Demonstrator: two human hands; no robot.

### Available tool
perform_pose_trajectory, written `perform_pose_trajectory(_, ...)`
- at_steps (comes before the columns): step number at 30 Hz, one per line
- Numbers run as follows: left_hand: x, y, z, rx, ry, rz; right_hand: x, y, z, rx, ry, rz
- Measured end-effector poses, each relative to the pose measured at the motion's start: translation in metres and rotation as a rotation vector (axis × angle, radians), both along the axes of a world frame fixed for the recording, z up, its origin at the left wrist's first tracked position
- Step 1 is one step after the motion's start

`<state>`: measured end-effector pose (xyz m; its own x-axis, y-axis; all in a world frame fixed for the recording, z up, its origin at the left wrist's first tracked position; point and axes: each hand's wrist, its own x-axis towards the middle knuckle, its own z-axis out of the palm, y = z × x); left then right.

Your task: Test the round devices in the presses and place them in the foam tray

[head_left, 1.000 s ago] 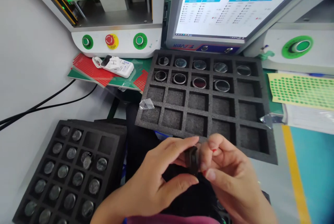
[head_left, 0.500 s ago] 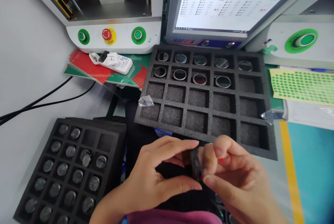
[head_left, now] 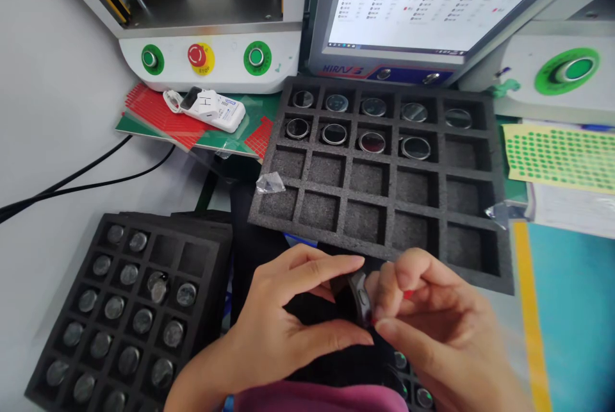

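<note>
Both hands meet at the bottom middle over a dark cloth. My left hand (head_left: 283, 319) pinches a small black round part (head_left: 358, 296) edge-on between thumb and forefinger. My right hand (head_left: 432, 325) has its fingers curled against the same part from the right side. Just beyond the hands lies a black foam tray (head_left: 384, 197) with a grid of square pockets; its two far rows hold several round lens-like parts (head_left: 372, 141), the nearer pockets hold nothing. A second black foam tray (head_left: 202, 252) at the lower left is filled with several wrapped round parts (head_left: 143, 320).
A white machine with green and red buttons (head_left: 199, 58) stands at the back left, a tilted monitor (head_left: 432, 2) behind the tray. A white handheld device (head_left: 206, 106) lies on red-green sheets. A sheet of green dot stickers (head_left: 560, 156) sits right. Black cables (head_left: 72, 188) cross the left.
The hands have turned the black part slightly between the fingertips and stayed in place. The view has tilted down a little, so the bench things sit slightly higher in frame.
</note>
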<state>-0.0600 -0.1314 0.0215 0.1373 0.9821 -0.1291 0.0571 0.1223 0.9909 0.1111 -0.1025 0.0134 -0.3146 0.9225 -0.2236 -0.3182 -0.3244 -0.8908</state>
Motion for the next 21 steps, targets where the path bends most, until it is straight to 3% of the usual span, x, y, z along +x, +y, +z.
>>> perform_pose_trajectory(15,-0.0015,0.0001,0.0016,0.092,0.090,0.035,-0.0043,-0.0044,0.0054,-0.066,-0.079,-0.064)
perform_pose_trajectory(21,-0.0029,0.0006,0.0003,0.132,0.124,0.044,-0.0019,-0.0008,-0.0019,0.040,-0.064,0.022)
